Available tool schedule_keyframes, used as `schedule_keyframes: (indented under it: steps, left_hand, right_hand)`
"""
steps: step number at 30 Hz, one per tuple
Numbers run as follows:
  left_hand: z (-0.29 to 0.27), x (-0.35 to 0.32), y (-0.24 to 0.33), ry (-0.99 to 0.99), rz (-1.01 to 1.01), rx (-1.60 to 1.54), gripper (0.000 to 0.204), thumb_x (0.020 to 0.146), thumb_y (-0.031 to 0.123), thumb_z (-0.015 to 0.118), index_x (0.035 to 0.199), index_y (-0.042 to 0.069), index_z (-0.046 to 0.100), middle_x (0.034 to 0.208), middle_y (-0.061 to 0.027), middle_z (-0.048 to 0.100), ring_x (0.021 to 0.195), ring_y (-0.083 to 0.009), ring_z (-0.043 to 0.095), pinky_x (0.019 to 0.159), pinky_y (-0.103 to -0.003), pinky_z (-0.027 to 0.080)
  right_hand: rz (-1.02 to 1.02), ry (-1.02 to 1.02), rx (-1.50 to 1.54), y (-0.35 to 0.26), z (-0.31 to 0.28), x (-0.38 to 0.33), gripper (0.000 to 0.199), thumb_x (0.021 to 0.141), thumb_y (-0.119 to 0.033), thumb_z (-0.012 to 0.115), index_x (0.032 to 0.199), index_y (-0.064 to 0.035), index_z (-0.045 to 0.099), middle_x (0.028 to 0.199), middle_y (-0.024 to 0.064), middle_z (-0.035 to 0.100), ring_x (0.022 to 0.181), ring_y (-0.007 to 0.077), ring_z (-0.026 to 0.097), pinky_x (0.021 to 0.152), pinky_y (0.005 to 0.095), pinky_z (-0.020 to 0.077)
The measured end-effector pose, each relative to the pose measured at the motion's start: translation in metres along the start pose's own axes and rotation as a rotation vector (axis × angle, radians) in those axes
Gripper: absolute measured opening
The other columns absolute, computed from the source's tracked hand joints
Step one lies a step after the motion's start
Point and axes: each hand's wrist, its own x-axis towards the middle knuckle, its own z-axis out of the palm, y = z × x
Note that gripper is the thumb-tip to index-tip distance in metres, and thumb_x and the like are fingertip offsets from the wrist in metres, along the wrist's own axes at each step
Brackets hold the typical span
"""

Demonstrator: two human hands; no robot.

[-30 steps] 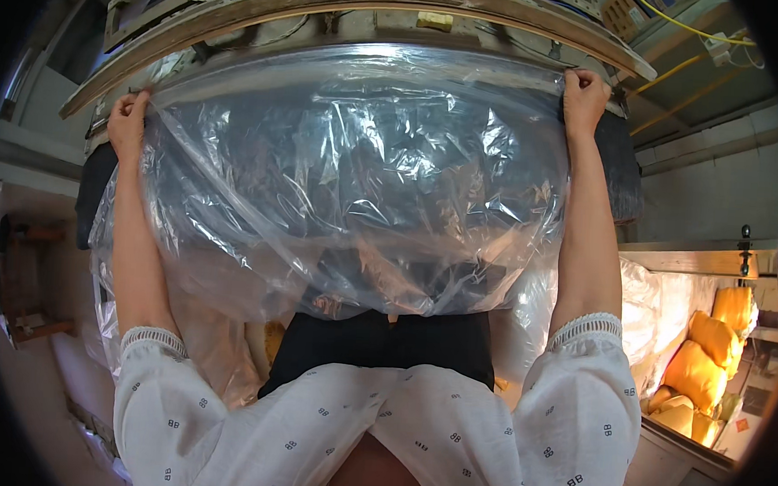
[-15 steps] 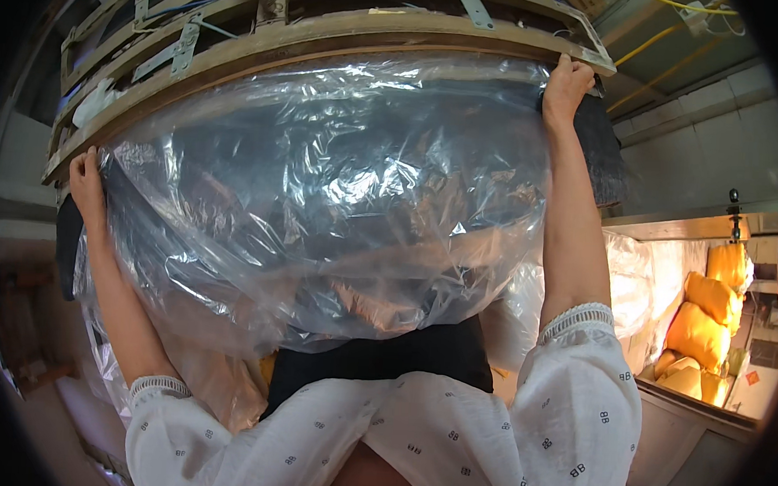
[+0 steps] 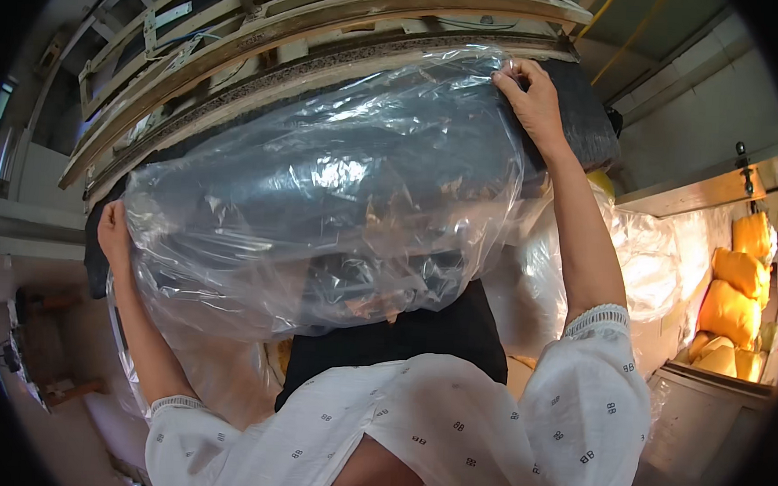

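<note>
Clear plastic sheeting [image 3: 340,174] spreads in shiny wrinkles between my two hands and hangs down in front of my dark clothing. At its left end, my left hand [image 3: 114,230] is closed with the fingers pinching the edge. My right hand [image 3: 533,99] grips the far right corner, thumb against the fingers. Both arms are stretched out. Beneath the film lies a dark cloth-like surface [image 3: 580,121], which shows through it and past its right end. Whether the plastic is a single sheet or a bag, I cannot tell.
Just beyond the plastic stands a slatted wooden frame [image 3: 357,8] with metal brackets. More clear plastic [image 3: 657,257] lies to the right, near stacked yellow bundles [image 3: 729,305] under warm light. A pale ledge [image 3: 682,192] runs along the right wall.
Both hands have come away from the wooden frame's near edge, bringing the plastic with them. The right hand shifted leftward and the left hand came nearer. The view has also shifted.
</note>
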Motion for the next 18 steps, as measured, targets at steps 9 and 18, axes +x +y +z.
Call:
schedule_keyframes:
  steps: [9, 18]
  left_hand:
    - [-0.032, -0.154, 0.343, -0.342, 0.929, -0.468, 0.053, 0.066, 0.037, 0.072, 0.111, 0.012, 0.059, 0.104, -0.0052, 0.059, 0.102, -0.0212, 0.052, 0.092, -0.039, 0.034]
    - [0.008, -0.191, 0.342, -0.402, 0.948, -0.575, 0.007, 0.075, 0.01, 0.062, 0.081, 0.01, 0.058, 0.083, -0.001, 0.056, 0.075, -0.0182, 0.054, 0.078, -0.033, 0.039]
  right_hand:
    - [0.202, -0.026, 0.7, -0.027, -0.028, -0.029, 0.015, 0.086, -0.013, 0.058, 0.09, -0.0032, 0.046, 0.077, 0.002, 0.055, 0.072, 0.0079, 0.054, 0.062, 0.0203, 0.0439]
    - [0.093, -0.056, 0.658, -0.046, -0.046, -0.056, 0.013, 0.087, -0.016, 0.057, 0.09, -0.0073, 0.047, 0.074, -0.0025, 0.053, 0.064, 0.0022, 0.045, 0.054, 0.0167, 0.0339]
